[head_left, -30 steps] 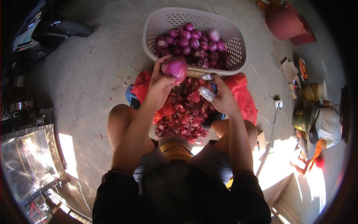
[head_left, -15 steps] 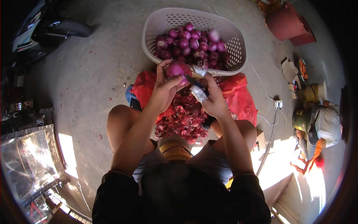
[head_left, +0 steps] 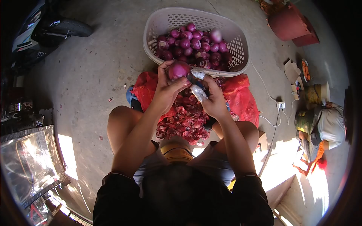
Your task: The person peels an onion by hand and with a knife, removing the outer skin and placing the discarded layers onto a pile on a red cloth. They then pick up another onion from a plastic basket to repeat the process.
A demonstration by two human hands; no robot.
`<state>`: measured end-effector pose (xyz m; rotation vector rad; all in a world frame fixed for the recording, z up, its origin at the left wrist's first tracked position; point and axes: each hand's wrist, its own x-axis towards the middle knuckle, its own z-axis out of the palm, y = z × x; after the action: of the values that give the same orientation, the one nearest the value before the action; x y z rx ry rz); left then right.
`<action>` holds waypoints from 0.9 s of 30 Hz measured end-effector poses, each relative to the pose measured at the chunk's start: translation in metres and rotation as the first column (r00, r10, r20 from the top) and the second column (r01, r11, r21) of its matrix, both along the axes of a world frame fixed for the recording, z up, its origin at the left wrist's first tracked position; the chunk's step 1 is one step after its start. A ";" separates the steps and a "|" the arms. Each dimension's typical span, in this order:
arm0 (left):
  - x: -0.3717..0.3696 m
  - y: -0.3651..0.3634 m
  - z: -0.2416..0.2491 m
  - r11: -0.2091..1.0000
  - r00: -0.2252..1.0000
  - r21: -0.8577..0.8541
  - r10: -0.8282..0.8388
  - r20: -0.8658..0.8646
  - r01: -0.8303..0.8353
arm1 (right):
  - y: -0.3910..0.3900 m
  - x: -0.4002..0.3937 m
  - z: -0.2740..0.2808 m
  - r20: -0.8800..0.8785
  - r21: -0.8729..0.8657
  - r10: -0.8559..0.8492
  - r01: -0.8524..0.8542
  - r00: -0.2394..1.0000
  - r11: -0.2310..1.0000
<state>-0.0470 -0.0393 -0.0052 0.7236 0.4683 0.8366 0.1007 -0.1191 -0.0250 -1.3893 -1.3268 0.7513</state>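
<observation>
My left hand (head_left: 167,88) is closed around a large red onion (head_left: 178,70), just in front of the basket's near rim. Close to the onion's right side, my right hand (head_left: 214,96) grips a small dark knife (head_left: 195,80), its blade partly hidden by the fingers. Silvery-white wrapping covers the thumb and a finger of that hand. Beyond both hands, a pale perforated plastic basket (head_left: 150,49) holds many purple-red onions (head_left: 196,44). Below the hands lies a heap of dry onion skins (head_left: 183,122) on a red mesh sack (head_left: 241,94) between my legs.
A motorcycle wheel (head_left: 69,28) is at upper left. On the right, another person (head_left: 330,124) bends low near the wall. A power cord with a white plug (head_left: 280,105) runs over the floor beside the sack. A reddish container (head_left: 290,24) stands at upper right.
My right hand has turned slightly and its wrapped fingers have shifted a little left, with the knife at the onion's side. The onion has tilted slightly in my left hand.
</observation>
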 end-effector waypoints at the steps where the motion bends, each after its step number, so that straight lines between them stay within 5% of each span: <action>1: 0.000 0.000 0.000 1.000 1.000 0.021 0.005 -0.001 -0.005 | 0.002 0.000 0.002 0.004 0.017 -0.004 0.004 1.000 1.000; 5: 0.000 -0.001 0.001 1.000 1.000 -0.010 0.006 -0.001 -0.006 | 0.003 0.001 0.001 -0.022 0.029 0.010 -0.010 1.000 1.000; 11: -0.001 0.002 0.004 0.998 0.997 -0.064 -0.003 0.074 0.008 | 0.003 0.011 0.018 -0.493 -0.060 -0.015 -0.017 0.870 0.998; 17: -0.001 0.002 0.002 1.000 1.000 0.019 0.023 -0.019 -0.023 | -0.003 0.012 0.000 -0.089 0.081 0.115 -0.108 0.989 0.991; 24: 0.001 -0.001 0.004 0.998 0.997 0.048 0.042 -0.065 -0.039 | -0.001 0.010 0.000 0.050 0.081 0.077 -0.081 0.996 0.993; 27: 0.002 -0.001 0.005 0.999 0.998 0.038 0.034 -0.043 -0.032 | -0.002 0.008 0.000 -0.042 0.031 0.070 -0.069 0.997 0.997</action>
<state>-0.0449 -0.0403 -0.0006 0.7717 0.5061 0.8636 0.1088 -0.1211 -0.0248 -1.3023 -1.3530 0.8007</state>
